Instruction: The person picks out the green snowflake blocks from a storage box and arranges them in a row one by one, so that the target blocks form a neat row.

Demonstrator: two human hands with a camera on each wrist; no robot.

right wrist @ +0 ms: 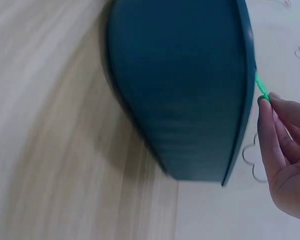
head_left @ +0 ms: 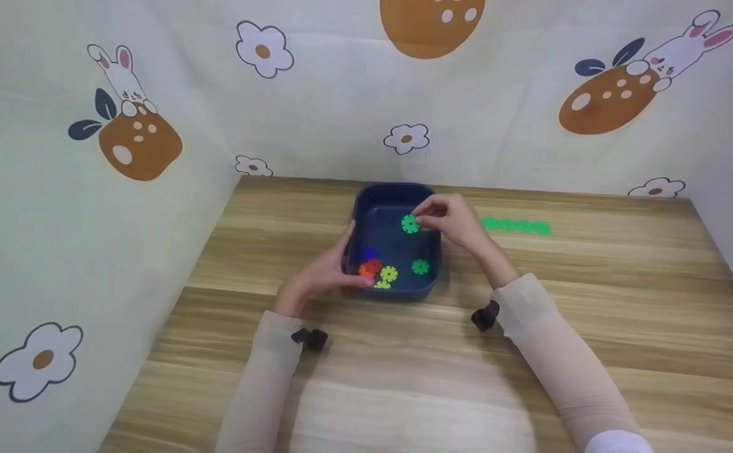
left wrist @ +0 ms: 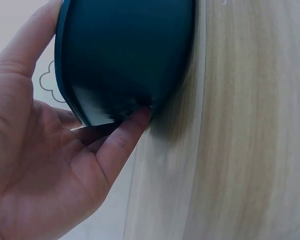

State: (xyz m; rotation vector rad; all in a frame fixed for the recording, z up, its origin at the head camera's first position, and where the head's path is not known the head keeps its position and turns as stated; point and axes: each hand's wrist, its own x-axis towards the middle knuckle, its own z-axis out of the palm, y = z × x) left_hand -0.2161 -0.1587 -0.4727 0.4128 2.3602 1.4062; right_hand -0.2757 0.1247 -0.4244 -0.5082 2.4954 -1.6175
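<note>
Pale sleeves reach in from the bottom edge of the head view, each with a black device at the wrist; beyond them, a cloth backdrop printed with rabbits, brown fruit and flowers stands round a wood-grained desk; on the desk sits a dark blue tray with rounded corners; both hands are busy at it, the left hand gripping its near left part between thumb and fingers, the right hand reaching over its right wall; right of the tray, on the desk, lies a straight row of green discs, one end passing behind the right hand; the pinched disc, green and notched, is held between right thumb and fingertips, above the tray; inside, a blue disc, a red disc, an orange disc and two yellow discs cluster near the left thumb; a loose green disc lies apart, toward the right wall.
</note>
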